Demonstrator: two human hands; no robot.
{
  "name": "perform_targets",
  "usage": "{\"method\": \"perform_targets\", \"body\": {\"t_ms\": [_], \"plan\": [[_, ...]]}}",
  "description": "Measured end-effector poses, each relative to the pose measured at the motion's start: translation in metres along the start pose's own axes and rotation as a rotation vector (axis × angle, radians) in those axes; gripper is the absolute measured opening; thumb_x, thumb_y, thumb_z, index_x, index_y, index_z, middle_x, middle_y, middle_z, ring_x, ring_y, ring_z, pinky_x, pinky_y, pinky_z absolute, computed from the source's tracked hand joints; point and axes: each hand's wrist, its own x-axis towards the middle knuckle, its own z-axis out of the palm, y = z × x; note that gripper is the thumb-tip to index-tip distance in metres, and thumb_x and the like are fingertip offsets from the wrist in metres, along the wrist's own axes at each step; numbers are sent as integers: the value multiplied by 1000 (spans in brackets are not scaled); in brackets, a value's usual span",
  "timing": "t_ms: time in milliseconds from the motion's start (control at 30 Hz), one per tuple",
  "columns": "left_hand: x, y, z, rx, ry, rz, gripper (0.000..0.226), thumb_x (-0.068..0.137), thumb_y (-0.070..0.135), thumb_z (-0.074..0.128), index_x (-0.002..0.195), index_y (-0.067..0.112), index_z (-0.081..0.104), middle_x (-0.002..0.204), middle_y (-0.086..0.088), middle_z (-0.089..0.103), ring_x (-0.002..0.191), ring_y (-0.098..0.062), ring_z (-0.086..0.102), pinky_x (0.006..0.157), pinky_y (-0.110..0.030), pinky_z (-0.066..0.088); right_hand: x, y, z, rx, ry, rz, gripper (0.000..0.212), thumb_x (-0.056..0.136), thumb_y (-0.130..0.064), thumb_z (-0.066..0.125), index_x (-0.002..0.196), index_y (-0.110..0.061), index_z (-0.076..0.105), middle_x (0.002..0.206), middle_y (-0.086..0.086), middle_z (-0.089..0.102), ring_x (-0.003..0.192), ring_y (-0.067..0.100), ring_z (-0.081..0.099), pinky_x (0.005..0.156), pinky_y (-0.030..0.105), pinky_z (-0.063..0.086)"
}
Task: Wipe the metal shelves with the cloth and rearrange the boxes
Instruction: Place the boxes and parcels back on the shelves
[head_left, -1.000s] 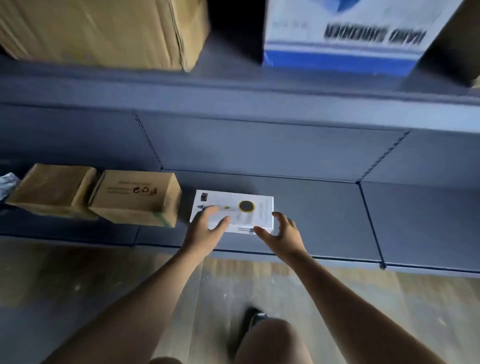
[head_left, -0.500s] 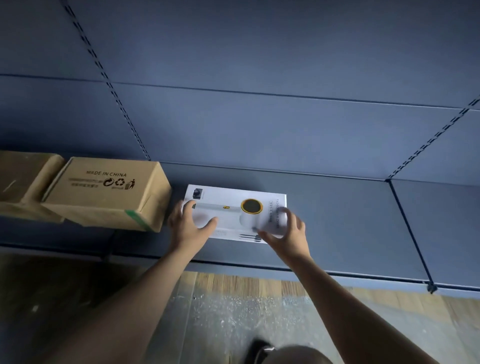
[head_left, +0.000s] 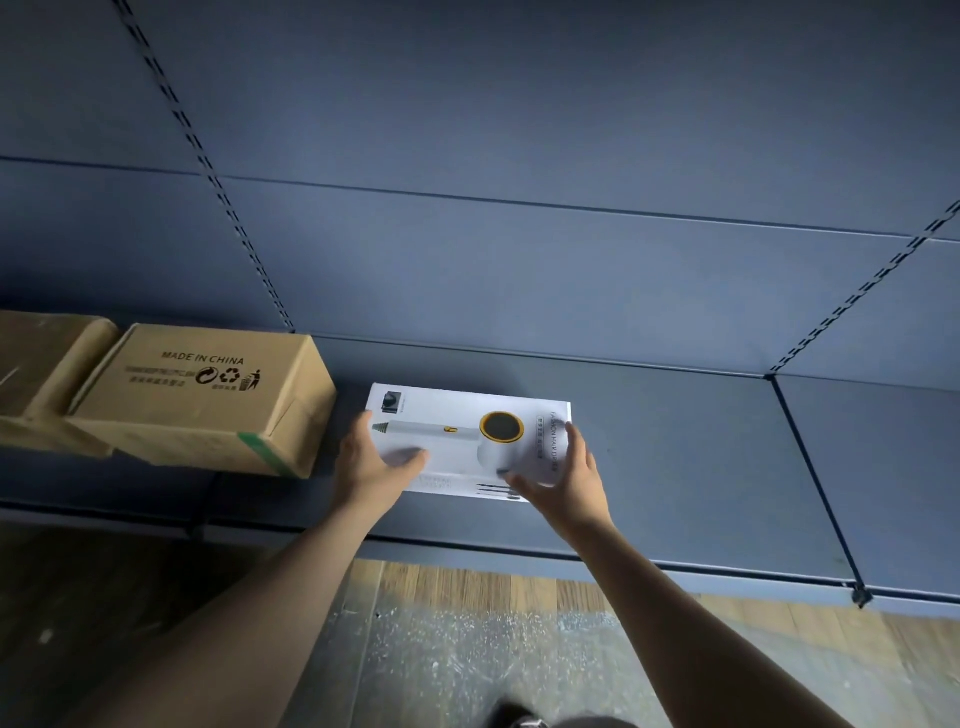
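Observation:
A flat white hair-dryer box (head_left: 457, 415) lies on the bottom blue-grey metal shelf (head_left: 675, 457). My left hand (head_left: 371, 467) grips its left end, thumb on top and fingers round the side. On the box's right end, my right hand (head_left: 561, 475) holds it the same way, thumb on the printed face. Left of it stands a brown cardboard box (head_left: 208, 400) marked MADE IN CHINA, with a second brown box (head_left: 36, 374) beside that at the frame's left edge. No cloth is in view.
The shelf's blue back panels (head_left: 519, 156) rise behind with slotted uprights. Bare shelf surface stretches to the right of the white box. A wooden floor (head_left: 467, 582) with a plastic sheet lies below the shelf edge. My knee shows at the bottom.
My view has dropped and come closer; the upper shelf boxes are gone from sight. Both hands went from reaching at the white box to gripping its ends.

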Motion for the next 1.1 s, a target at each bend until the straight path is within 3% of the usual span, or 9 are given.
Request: {"method": "perform_targets", "body": {"t_ms": [267,367,433,600,800,933,1033,1100], "plan": [[-22,6,-9,-56,-4,-10,99,72,36,88,152,18,33,151,-1,44,137,-21,43,113,-36,37,-12,2,-14,5,-11,-7,101,67,-43,92,150,-29,36,149,1,46,130,22,48,98,34,43],[-50,25,-31,-99,-27,-40,100,63,45,87,146,18,40,139,-2,55,128,-21,53,109,-40,43,-42,-13,-37,8,2,40,95,64,-45,93,144,-32,42,142,-1,52,127,22,51,93,33,45],[-74,39,-51,-102,-70,-64,90,67,38,89,142,20,42,130,0,60,120,-21,59,104,-38,48,-69,-27,-55,13,12,70,93,64,-46,93,142,-32,44,140,-2,54,127,22,51,89,31,43],[-150,105,-124,-9,-176,-99,96,72,55,83,149,27,33,143,-3,54,125,-25,54,103,-35,46,-151,-86,-124,30,62,133,90,64,-45,94,140,-30,47,139,-1,58,126,23,54,83,26,37],[-246,203,-224,25,-229,-63,89,79,51,81,152,24,38,155,-4,43,139,-25,43,100,-27,35,-262,-176,-213,77,129,234,91,68,-51,90,141,-22,43,137,2,59,121,27,59,80,28,41],[-307,266,-295,-36,-227,-35,85,78,51,81,149,26,41,154,-1,44,140,-21,41,99,-25,34,-331,-240,-270,101,183,240,95,67,-57,87,141,-19,40,120,-1,69,108,21,64,73,27,43],[-344,313,-338,-75,-220,10,83,80,49,80,149,25,39,153,2,43,139,-18,40,99,-23,33,-370,-281,-307,117,236,236,92,69,-57,86,139,-18,40,115,1,68,97,16,61,60,18,39],[-362,341,-364,-91,-211,56,84,81,47,80,150,23,38,153,2,40,134,-11,38,100,-22,31,-392,-307,-329,135,264,222,90,70,-58,85,137,-19,40,113,0,69,97,17,62,61,20,38]]}}
